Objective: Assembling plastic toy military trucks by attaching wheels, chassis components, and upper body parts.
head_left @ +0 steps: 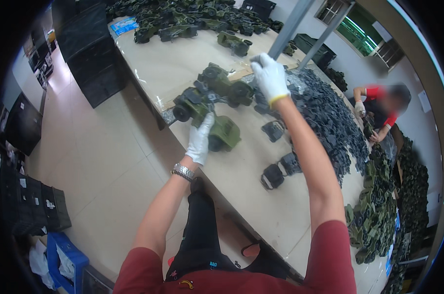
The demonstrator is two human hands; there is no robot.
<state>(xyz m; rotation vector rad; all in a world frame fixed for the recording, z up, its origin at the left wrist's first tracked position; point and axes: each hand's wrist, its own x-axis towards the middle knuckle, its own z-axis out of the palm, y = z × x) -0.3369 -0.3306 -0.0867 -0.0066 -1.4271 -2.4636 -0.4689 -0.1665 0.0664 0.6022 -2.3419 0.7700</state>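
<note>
two olive-green plastic toy trucks [217, 105] lie part-built; gloved left hand [200, 139] grasps one, right hand [269, 76] clenched above loose dark grey plastic parts [325, 112]; finished trucks [192, 19] heaped beyond.

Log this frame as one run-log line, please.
left hand: gripping olive toy truck | right hand: raised over grey parts pile, contents hidden | table: more trucks at far end

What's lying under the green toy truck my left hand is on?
The green toy truck rests on the pale table, with the left hand on it. Another green truck lies just behind. The tabletop directly beneath is covered.
</note>
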